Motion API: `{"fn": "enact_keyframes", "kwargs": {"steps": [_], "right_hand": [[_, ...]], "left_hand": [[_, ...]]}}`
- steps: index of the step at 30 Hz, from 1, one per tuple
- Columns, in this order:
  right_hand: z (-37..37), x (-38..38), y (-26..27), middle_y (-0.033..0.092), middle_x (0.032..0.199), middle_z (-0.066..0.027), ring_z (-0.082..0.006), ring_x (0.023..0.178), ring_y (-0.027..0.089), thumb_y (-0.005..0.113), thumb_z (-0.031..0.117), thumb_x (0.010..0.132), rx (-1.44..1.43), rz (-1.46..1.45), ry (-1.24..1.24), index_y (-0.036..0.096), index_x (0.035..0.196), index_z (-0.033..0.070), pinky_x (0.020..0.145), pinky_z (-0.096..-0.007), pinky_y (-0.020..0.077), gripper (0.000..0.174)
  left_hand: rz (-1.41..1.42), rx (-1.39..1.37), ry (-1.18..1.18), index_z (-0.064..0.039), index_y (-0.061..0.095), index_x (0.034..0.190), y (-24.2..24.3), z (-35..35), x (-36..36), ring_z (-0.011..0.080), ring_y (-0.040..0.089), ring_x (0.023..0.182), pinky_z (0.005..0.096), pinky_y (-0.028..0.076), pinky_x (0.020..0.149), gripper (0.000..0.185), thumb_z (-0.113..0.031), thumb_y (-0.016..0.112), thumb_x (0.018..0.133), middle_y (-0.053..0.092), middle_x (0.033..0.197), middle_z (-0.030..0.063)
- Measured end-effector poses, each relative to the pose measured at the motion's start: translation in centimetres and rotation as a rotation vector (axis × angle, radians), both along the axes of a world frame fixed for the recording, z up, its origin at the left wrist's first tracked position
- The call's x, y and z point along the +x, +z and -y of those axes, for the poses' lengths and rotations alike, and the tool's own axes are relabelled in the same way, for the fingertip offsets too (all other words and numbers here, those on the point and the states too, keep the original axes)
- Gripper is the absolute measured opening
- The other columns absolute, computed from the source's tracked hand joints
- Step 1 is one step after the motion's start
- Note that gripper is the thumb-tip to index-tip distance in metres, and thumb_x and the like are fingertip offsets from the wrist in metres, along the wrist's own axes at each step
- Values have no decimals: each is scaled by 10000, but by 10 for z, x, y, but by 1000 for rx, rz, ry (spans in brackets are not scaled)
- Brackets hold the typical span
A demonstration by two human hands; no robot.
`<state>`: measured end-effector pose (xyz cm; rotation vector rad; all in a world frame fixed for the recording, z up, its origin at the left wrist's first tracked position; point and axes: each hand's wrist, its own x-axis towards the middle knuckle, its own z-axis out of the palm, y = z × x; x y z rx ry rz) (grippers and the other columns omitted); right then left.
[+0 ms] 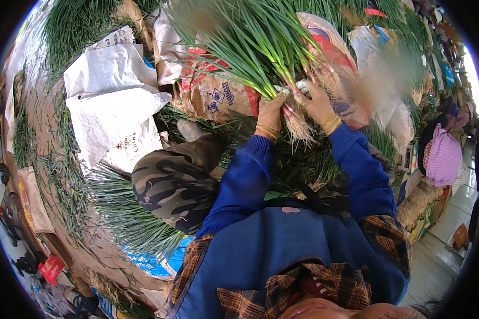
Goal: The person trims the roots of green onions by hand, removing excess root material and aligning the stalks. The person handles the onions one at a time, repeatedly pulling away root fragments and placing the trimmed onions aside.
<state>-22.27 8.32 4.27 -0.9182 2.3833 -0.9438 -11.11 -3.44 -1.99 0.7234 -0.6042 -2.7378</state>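
Note:
In a thin pale glove, my left hand (270,113) is closed around the lower stems of some green onions (259,81), whose stringy roots hang down past my fingers. My right hand (318,104), gloved too, pinches the reddish base of another green onion stem (289,81) right beside them. Long green leaves fan out beyond both hands. More green onions with pale roots (333,85) lie on a red and white printed sack (345,56) just beyond my right hand.
A brown woven sack (213,95) and white sacks (111,99) lie at the left. Piles of green onions (131,211) sit beside my camouflage-covered leg (171,183) and at the far left. Loose leaves litter the floor. A pink checked cloth item (443,157) is at the right.

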Motion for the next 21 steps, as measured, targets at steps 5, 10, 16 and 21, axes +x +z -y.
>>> {"fn": "enact_keyframes", "kwargs": {"steps": [5, 10, 16, 21], "right_hand": [[-9, 9, -22, 658, 933, -78, -153, 863, 625, 683, 121, 901, -199, 309, -35, 649, 1102, 23, 804, -299, 511, 226], [-11, -35, 9, 693, 973, -106, -242, 861, 666, 689, 156, 893, -96, -97, -215, 683, 1101, 77, 798, -312, 520, 223], [-17, -30, 25, 711, 1042, -151, -311, 960, 673, 705, 269, 883, 79, -636, 52, 693, 1100, 56, 849, -328, 512, 304], [44, 20, -13, 719, 966, -106, -172, 894, 652, 729, 324, 893, -133, 385, -159, 668, 1165, -12, 808, -311, 509, 437]], "left_hand": [[6, -2, 13, -6, 651, 995, -14, -5, -8, 129, 574, 608, 251, 437, 505, 79, -51, 640, 930, 653, 800, 45], [46, 132, 108, 19, 685, 863, -18, 13, -2, 121, 529, 462, 231, 418, 418, 94, -53, 652, 914, 664, 686, 72], [36, 52, 83, 15, 660, 822, -14, 18, 26, 112, 531, 470, 210, 377, 405, 97, -68, 620, 854, 654, 688, 85], [-34, -35, -148, 14, 629, 933, -5, -7, 53, 126, 550, 514, 214, 407, 411, 157, -124, 623, 860, 668, 764, 93]]}}
